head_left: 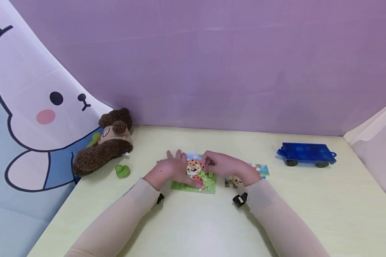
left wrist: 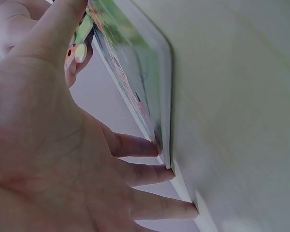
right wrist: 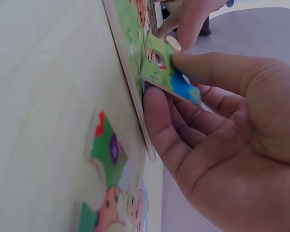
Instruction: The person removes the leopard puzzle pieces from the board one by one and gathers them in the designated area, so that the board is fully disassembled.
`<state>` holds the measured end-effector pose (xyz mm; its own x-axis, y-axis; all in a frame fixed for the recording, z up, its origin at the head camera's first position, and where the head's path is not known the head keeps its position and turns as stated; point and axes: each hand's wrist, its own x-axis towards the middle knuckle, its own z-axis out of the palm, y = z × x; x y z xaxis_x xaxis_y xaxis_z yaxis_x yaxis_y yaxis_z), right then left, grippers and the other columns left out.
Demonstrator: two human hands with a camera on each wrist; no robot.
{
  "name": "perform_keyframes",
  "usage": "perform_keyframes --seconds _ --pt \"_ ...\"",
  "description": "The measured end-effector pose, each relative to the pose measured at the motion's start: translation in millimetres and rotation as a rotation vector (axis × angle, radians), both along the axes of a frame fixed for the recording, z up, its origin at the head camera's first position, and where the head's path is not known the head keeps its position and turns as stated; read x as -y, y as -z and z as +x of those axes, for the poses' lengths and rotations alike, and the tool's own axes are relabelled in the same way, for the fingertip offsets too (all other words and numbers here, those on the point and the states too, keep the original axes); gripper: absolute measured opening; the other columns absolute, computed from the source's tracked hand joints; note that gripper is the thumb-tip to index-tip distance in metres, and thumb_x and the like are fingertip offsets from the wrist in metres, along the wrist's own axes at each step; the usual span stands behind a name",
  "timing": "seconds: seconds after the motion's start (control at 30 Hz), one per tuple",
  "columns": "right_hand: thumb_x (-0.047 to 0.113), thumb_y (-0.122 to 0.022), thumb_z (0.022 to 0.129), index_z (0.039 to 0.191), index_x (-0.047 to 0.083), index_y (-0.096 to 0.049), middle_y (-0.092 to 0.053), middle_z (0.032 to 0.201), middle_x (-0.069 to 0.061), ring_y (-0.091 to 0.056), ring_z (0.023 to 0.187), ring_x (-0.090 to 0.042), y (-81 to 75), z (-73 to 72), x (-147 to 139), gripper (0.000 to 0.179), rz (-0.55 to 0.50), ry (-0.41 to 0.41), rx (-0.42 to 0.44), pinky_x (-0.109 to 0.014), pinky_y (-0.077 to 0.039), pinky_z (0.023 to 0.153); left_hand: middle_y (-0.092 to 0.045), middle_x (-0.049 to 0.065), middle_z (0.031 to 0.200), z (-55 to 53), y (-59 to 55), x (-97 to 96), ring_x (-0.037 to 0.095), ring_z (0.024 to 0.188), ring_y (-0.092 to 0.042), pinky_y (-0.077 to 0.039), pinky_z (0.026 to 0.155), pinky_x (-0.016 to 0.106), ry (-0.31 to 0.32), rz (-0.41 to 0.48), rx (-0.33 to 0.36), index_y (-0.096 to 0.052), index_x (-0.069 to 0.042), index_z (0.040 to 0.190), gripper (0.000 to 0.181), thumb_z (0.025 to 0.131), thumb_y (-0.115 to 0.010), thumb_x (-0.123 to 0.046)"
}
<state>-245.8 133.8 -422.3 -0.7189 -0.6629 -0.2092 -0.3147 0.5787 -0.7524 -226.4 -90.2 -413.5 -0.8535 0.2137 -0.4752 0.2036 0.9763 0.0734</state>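
Observation:
A flat jigsaw puzzle board (head_left: 209, 188) with a spotted leopard picture lies on the table between the two hands. Spread over its left side is my left hand (head_left: 173, 169), its thumb across the lower part and its fingertips (left wrist: 162, 173) at the far edge. My right hand (head_left: 223, 165) pinches a green and blue puzzle piece (right wrist: 162, 75) between thumb and fingers, over the board's right side. Loose puzzle pieces (right wrist: 108, 154) lie to the right of the board, partly hidden under the right forearm in the head view.
A blue toy wagon (head_left: 307, 153) with black wheels stands at the right. On the left, a brown plush toy (head_left: 104, 151) lies near a small green toy (head_left: 122, 171). A purple cloth wall (head_left: 228, 71) rises behind the table (head_left: 193, 225).

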Motion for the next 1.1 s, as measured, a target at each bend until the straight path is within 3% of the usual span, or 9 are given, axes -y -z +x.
perform_keyframes --seconds 0.2,0.47,0.77,1.1 --pt "0.008 -0.056 0.108 0.124 0.006 -0.059 -0.07 0.11 -0.009 -0.066 0.095 -0.018 4.1 -4.9 -6.1 0.016 -0.059 0.033 0.044 -0.031 -0.058 0.084 -0.008 0.023 0.18 -0.6 0.7 -0.6 0.063 0.161 -0.01 -0.036 0.112 0.088 0.0 -0.002 0.001 -0.017 -0.001 0.169 0.147 0.069 -0.073 -0.093" --pt "0.012 -0.059 0.109 0.122 0.008 -0.058 -0.067 0.111 -0.012 -0.07 0.095 -0.022 -5.7 -1.3 -25.9 0.013 -0.115 0.074 0.058 -0.041 -0.066 0.086 -0.009 0.023 0.18 -0.4 1.4 -1.1 0.062 0.161 -0.011 -0.036 0.113 0.087 0.006 -0.003 -0.01 -0.017 -0.002 0.17 0.147 0.069 -0.073 -0.093" --pt "0.015 -0.062 0.109 0.122 0.008 -0.057 -0.066 0.114 -0.017 -0.071 0.094 -0.03 -21.2 6.7 -70.9 0.015 -0.116 0.123 0.056 -0.05 -0.067 0.085 -0.007 0.021 0.181 0.1 2.0 -1.2 0.061 0.162 -0.009 -0.037 0.112 0.087 0.017 -0.005 -0.008 -0.014 -0.003 0.171 0.147 0.07 -0.072 -0.093" --pt "0.019 -0.063 0.108 0.122 0.007 -0.056 -0.068 0.114 -0.02 -0.072 0.097 -0.031 -41.0 24.0 -131.0 0.019 -0.059 0.103 0.082 -0.046 -0.067 0.085 -0.008 0.02 0.181 1.1 2.2 1.2 0.061 0.162 -0.01 -0.037 0.113 0.086 0.01 -0.008 -0.016 -0.015 -0.004 0.171 0.149 0.067 -0.072 -0.095"
